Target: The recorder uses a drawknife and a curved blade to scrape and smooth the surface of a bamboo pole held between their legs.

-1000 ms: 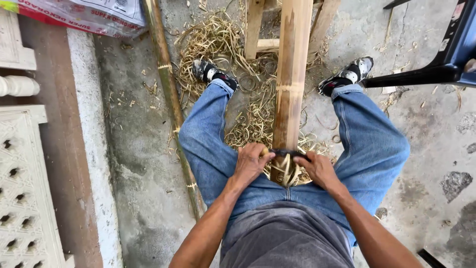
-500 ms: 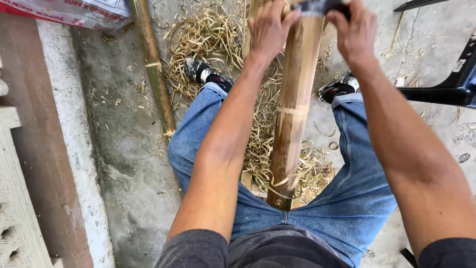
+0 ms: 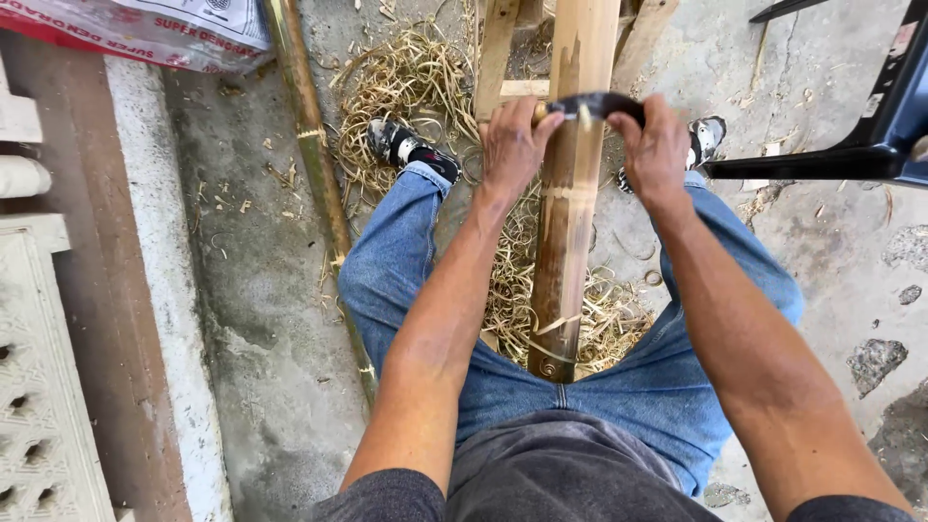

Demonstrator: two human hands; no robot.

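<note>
Two hands grip one dark blade [image 3: 592, 104] laid crosswise over a thick bamboo pole [image 3: 570, 208]. The left hand [image 3: 513, 140] has its fingers [image 3: 543, 127] closed around the blade's pale end on the left of the pole; the right hand [image 3: 659, 150] has its fingers closed over the dark end on the right. The blade touches the pole's upper face, with a pale sliver standing up just under its edge. The pole runs from between the person's thighs, where its cut end [image 3: 549, 367] shows, away toward a wooden frame [image 3: 500, 58] at the top of the view. It is tan, with a knot ring about halfway along and curls of peel hanging near the bottom.

Both legs in blue jeans [image 3: 387, 271] spread either side of the pole, with dark shoes, the left shoe [image 3: 396, 143] resting in a heap of bamboo shavings [image 3: 406, 72] that covers the concrete floor [image 3: 261, 319] under and around the pole. A thinner green bamboo pole [image 3: 309, 145] lies on the floor to the left, well apart from the hands. A red and white sack [image 3: 145, 29] sits at top left, beside a pale carved block [image 3: 39, 387]. A dark chair [image 3: 870, 135] stands to the right.
</note>
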